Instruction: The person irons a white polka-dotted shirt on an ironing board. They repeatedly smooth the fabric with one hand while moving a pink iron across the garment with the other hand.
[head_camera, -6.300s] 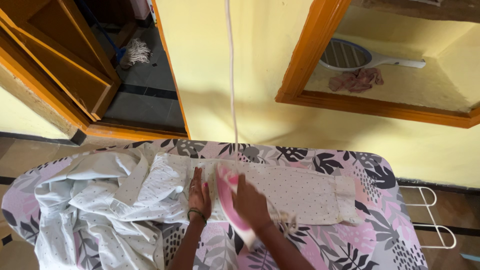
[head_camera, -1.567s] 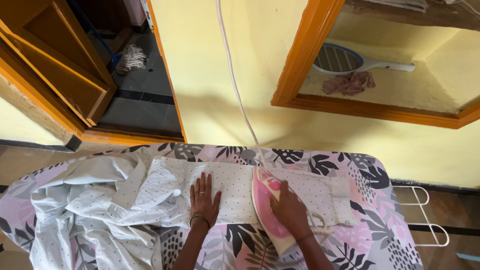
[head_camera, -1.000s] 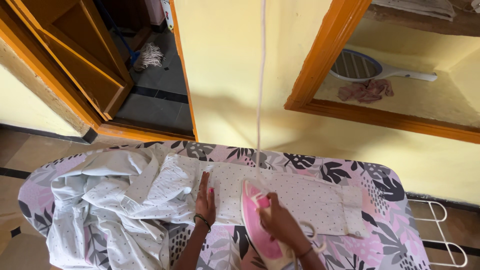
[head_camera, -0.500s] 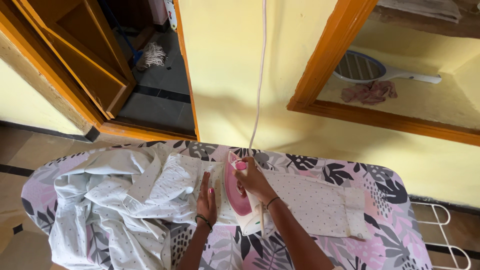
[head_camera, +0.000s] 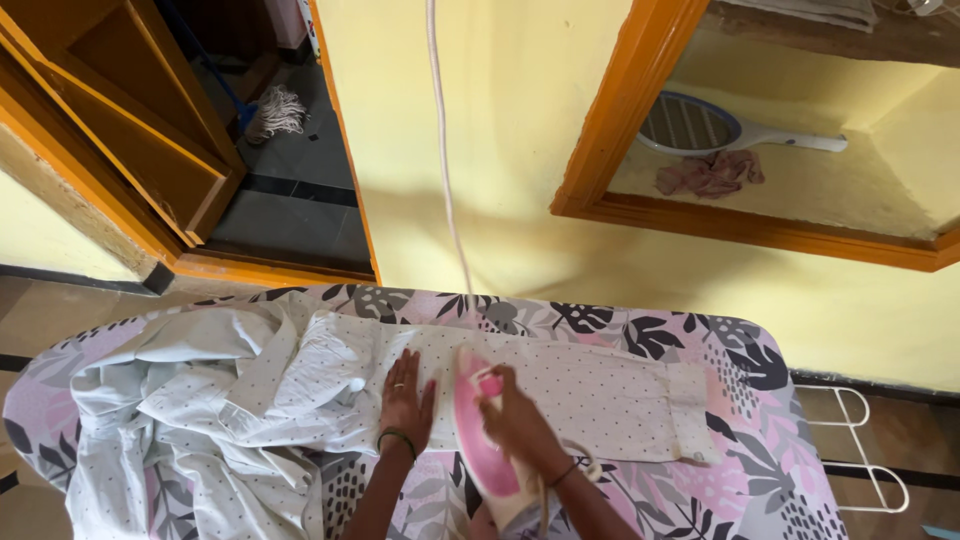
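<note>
Pink iron (head_camera: 478, 440) pulled back from sleeve's far edge toward near edge; right hand (head_camera: 517, 425), fingers clamped on handle; left hand (head_camera: 405, 400) flat, fingers apart, pinning dotted sleeve (head_camera: 580, 385) on ironing board (head_camera: 740, 345); pass continues.

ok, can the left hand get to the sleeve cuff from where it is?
Probably not directly: the left hand lies flat near the shoulder end, and the right hand with the pink iron sits between it and the cuff.
</note>
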